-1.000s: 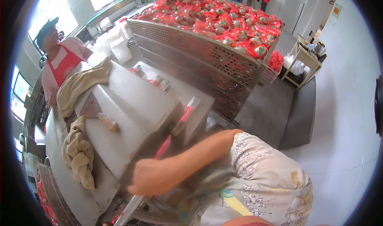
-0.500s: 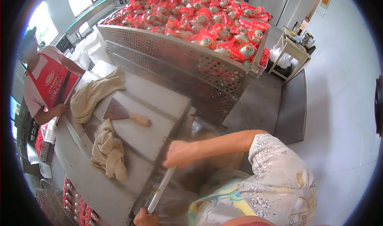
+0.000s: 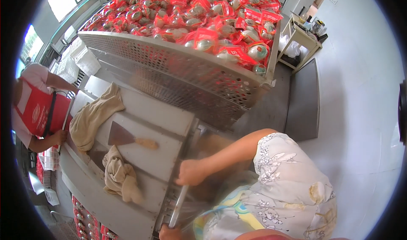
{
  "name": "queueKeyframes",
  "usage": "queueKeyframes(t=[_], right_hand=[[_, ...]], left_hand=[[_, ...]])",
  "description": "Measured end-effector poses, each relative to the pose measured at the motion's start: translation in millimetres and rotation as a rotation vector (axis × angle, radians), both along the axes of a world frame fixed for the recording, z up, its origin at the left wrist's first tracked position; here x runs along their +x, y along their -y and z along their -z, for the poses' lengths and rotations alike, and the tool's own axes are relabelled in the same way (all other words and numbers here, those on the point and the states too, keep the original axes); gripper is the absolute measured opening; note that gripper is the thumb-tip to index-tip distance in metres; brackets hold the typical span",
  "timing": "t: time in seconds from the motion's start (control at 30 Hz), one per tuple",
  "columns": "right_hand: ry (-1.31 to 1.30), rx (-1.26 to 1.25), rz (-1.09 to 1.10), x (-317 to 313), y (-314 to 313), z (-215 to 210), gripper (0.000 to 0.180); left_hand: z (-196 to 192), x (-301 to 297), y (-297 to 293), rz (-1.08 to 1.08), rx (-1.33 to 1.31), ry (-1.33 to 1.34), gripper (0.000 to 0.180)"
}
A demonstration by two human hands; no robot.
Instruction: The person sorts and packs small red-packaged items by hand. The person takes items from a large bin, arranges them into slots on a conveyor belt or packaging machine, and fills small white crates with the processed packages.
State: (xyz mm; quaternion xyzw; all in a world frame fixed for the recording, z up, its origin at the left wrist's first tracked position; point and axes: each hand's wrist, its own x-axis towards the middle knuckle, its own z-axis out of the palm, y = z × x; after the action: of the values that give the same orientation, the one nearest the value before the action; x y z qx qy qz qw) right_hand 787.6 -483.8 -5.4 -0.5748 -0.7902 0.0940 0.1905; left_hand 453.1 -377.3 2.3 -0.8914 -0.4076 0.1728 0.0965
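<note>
A pale metal bar (image 3: 179,204) runs along the near edge of a grey metal-topped table or cart (image 3: 159,155). My right hand (image 3: 193,172) is closed around its upper end. Lower down, at the frame's bottom edge, my left hand (image 3: 170,232) is closed on the same bar, partly cut off. On the metal top lies a scraper (image 3: 121,135) with a wide blade and wooden handle. Two beige cloths rest beside it: a long one (image 3: 98,115) and a crumpled one (image 3: 121,174).
A large perforated metal bin (image 3: 169,55), heaped with red-and-clear egg packets (image 3: 203,40), stands beyond the top. A co-worker in a red apron (image 3: 37,113) grips a bar at the far left end. A small wooden table (image 3: 303,45) and dark panel (image 3: 302,102) stand by the right wall.
The view has shifted, so the bin looks larger and the co-worker sits lower in the picture. Both my hands keep their hold on the bar. The scraper and cloths stay on the metal top.
</note>
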Motion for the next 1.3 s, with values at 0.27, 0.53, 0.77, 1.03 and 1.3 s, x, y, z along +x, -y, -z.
queueKeyframes(t=[0.27, 0.53, 0.77, 1.03, 1.3], right_hand=[[0.036, -0.150, -0.062, 8, 3, -27, 0.044], [0.148, 0.670, 0.414, 73, 69, -157, 0.031], [0.407, 0.365, 1.170, 152, 125, -204, 0.064], [0.218, -0.124, 1.137, 189, 119, -199, 0.089], [-0.164, -0.139, 1.278, 200, 116, -209, 0.061]], left_hand=[[13, 9, 9, 0.044, 0.067, 0.463, 0.012], [-12, 17, 16, 0.229, 0.023, 0.708, 0.014], [-11, 17, 16, 0.297, 0.041, 0.830, 0.015], [-1, 3, 9, 0.300, 0.050, 0.749, 0.015], [-3, 2, 8, 0.324, 0.045, 0.786, 0.015]])
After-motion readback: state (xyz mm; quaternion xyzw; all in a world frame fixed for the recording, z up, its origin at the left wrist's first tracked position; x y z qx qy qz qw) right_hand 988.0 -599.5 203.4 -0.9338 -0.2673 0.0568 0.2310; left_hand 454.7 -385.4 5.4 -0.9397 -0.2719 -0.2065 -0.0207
